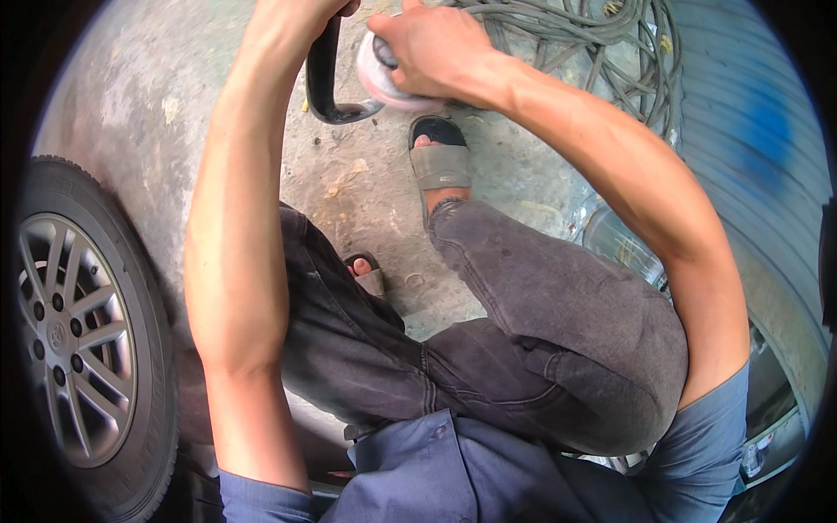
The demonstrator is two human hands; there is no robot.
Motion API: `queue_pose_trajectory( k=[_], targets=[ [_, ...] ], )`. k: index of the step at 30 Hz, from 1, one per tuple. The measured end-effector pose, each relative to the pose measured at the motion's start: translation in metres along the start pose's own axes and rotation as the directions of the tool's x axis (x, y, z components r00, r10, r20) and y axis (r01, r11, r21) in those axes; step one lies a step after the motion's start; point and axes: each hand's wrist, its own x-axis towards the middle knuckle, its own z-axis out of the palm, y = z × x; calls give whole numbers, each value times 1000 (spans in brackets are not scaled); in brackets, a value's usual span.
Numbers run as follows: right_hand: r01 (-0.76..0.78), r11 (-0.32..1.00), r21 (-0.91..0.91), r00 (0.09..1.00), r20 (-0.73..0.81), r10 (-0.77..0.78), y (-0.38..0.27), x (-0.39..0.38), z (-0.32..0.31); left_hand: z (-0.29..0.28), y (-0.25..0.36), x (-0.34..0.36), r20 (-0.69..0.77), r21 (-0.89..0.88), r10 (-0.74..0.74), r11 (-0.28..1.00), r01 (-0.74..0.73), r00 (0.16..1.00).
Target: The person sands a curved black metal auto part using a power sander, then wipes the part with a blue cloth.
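Observation:
At the top edge, my left hand (pixel 301 13) is closed around a glossy black curved piece (pixel 322 74), with most of its fingers cut off by the frame. The piece hangs down and bends rightward into a greyer end close to a round thing. My right hand (pixel 440 52) grips that round, whitish-pink disc-like thing (pixel 403 94), which has a dark grey middle. Its exact kind is unclear, and the hand hides part of it. In this view the disc overlaps the tip of the black piece; whether they touch I cannot tell.
A car wheel (pixel 70 336) with a silver rim stands at the left. Coiled grey hose or cable (pixel 602 48) lies at the upper right beside a bluish corrugated sheet (pixel 741 113). A clear plastic container (pixel 615 240) sits behind my right arm. My sandalled feet rest on stained concrete (pixel 349 174).

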Motion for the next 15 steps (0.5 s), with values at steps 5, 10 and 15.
queue_pose_trajectory(
  k=[5,10,15],
  targets=[
    [-92,992,-82,993,66,97,21,7,15,4,-1,1,-62,-3,-101,995,101,993],
    [-72,997,-35,997,27,73,16,-11,30,-15,-16,12,40,-118,-114,986,118,993],
    [-50,998,-41,998,22,51,32,-26,39,-31,-37,34,-3,-187,-275,944,270,961]
  ],
)
